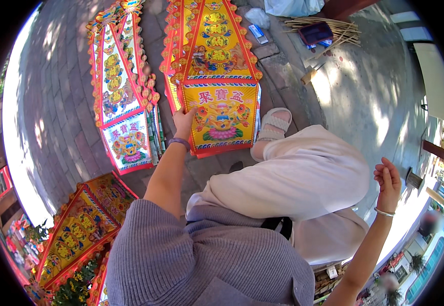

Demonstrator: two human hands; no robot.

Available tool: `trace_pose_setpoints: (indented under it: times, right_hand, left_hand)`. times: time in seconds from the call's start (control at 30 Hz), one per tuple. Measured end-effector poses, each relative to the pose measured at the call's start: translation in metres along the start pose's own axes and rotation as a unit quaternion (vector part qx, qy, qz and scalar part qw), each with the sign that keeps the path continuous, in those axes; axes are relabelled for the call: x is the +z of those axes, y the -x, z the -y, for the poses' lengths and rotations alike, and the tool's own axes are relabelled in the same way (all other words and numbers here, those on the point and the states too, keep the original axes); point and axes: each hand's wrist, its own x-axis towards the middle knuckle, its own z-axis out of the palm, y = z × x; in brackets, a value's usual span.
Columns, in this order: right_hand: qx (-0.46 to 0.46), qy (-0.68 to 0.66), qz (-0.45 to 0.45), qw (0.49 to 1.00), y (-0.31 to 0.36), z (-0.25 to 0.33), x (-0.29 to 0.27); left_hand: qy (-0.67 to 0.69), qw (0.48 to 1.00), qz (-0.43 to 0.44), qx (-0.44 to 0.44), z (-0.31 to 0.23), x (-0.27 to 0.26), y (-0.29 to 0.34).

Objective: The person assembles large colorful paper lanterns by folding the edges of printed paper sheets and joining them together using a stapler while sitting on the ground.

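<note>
A stack of yellow printed paper panels [222, 109] with red scalloped edges lies flat on the paving in front of me. My left hand [183, 124] grips its left edge, the thumb on top and the other fingers partly hidden. My right hand [388, 182] is raised away to the right, fingers loosely curled together, nothing visible in them. Left of the yellow stack lies a second stack of white-faced paper panels [122, 102] in the same tapering shape, its layers slightly fanned.
More yellow-and-red panels [79, 232] stand at the lower left by green plants. At the far right of the stacks lie a bundle of thin sticks [342, 33], a dark phone [316, 32], a small blue-and-white box [258, 34] and a plastic bag [293, 6]. My sandalled foot [275, 124] is beside the yellow stack.
</note>
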Motion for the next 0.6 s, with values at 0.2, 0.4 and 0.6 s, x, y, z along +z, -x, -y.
trace_pose_setpoints:
  times: [0.2, 0.4, 0.6]
  right_hand:
    - [-0.044, 0.074, 0.061, 0.994, -0.011, 0.043, 0.051]
    - [-0.285, 0.187, 0.25, 0.906, -0.024, 0.118, 0.169]
    - [-0.253, 0.361, 0.379, 0.814, -0.02, 0.144, 0.299]
  left_hand:
    - [0.265, 0.955, 0.134, -0.012, -0.067, -0.02, 0.037]
    - [0.001, 0.982, 0.089, 0.165, -0.195, -0.036, 0.062]
    - [0.142, 0.954, 0.177, 0.197, -0.296, -0.017, 0.075]
